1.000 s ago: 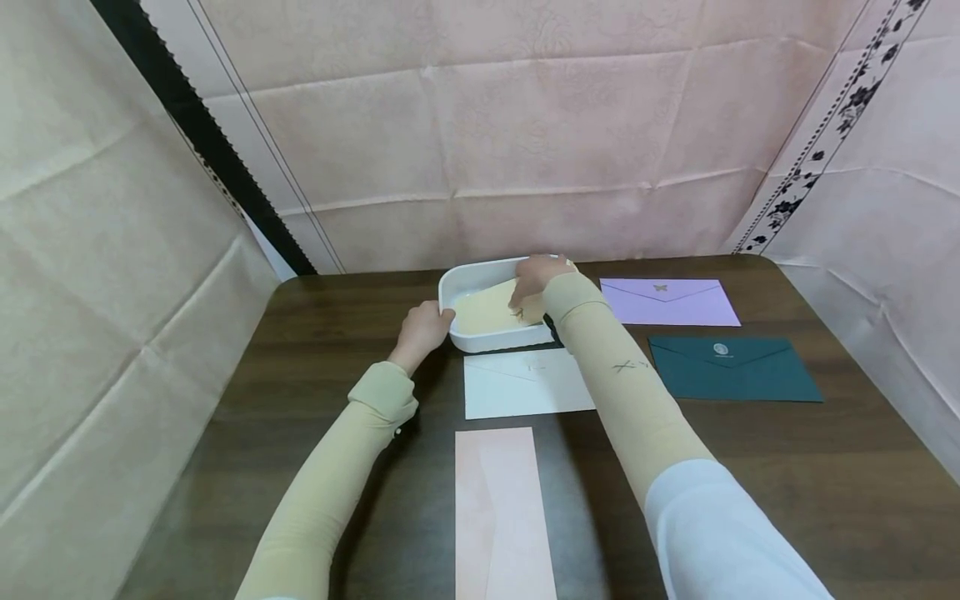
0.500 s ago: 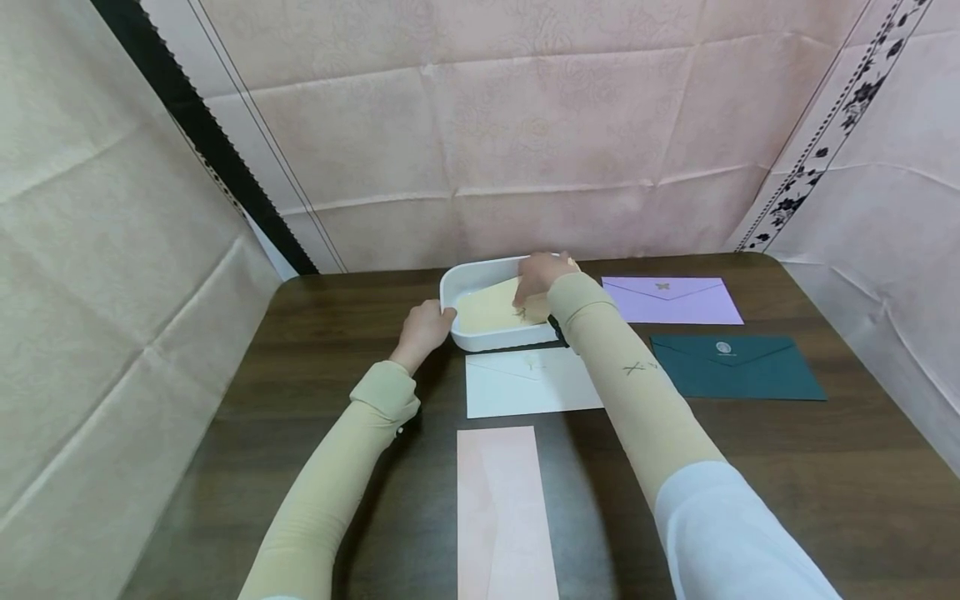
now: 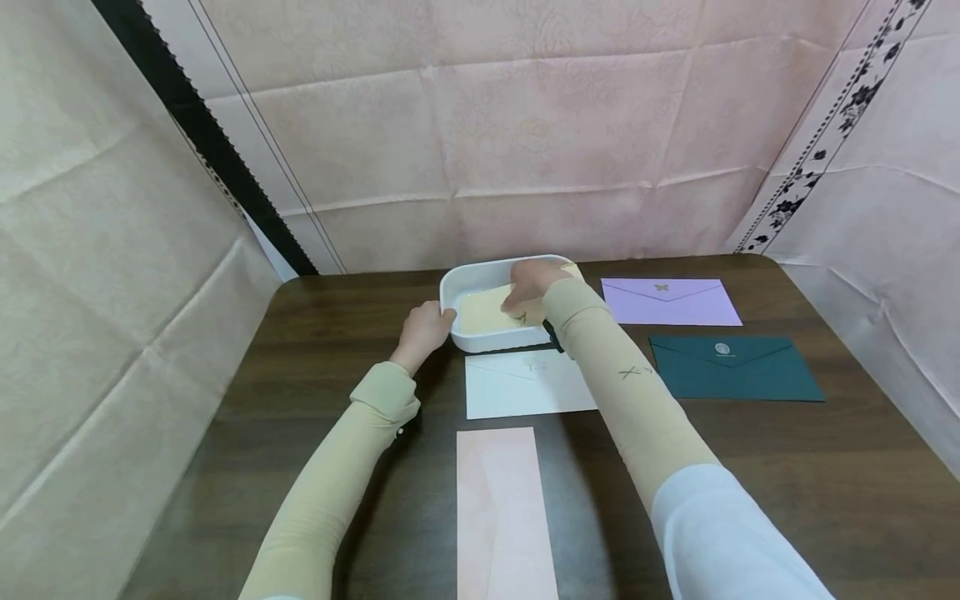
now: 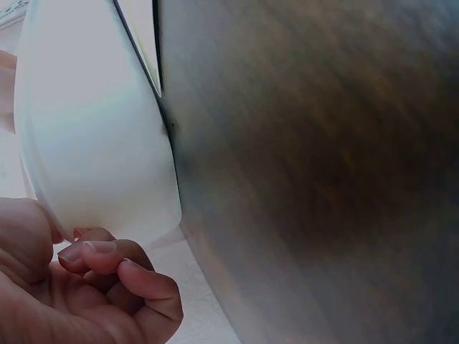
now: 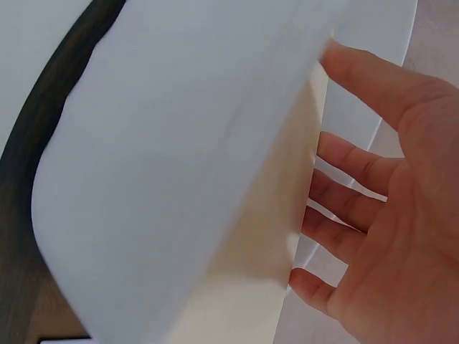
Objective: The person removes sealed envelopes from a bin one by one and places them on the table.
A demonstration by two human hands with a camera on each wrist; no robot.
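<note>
A white tray (image 3: 501, 342) stands at the back of the table. A cream envelope (image 3: 480, 312) with a small gold motif lies in it, its right end slanting up over the rim. My left hand (image 3: 422, 332) grips the tray's left end, fingers curled at the wall in the left wrist view. Over the envelope's right part is my right hand (image 3: 530, 285). In the right wrist view, its fingers (image 5: 351, 201) reach fairly straight along the cream paper (image 5: 247, 233), tips hidden behind its edge. The thumb (image 5: 380, 79) meets the edge near the tray rim.
A pale blue envelope (image 3: 517, 387) lies just in front of the tray, with a long pink envelope (image 3: 502, 508) nearer. To the right lie a lilac envelope (image 3: 667, 308) and a dark green envelope (image 3: 735, 379). Cloth curtains (image 3: 540, 142) enclose the brown table (image 3: 757, 483).
My right hand has shifted slightly left and toward me over the cream envelope, whose right end now shows beyond the hand. The left hand stays on the tray.
</note>
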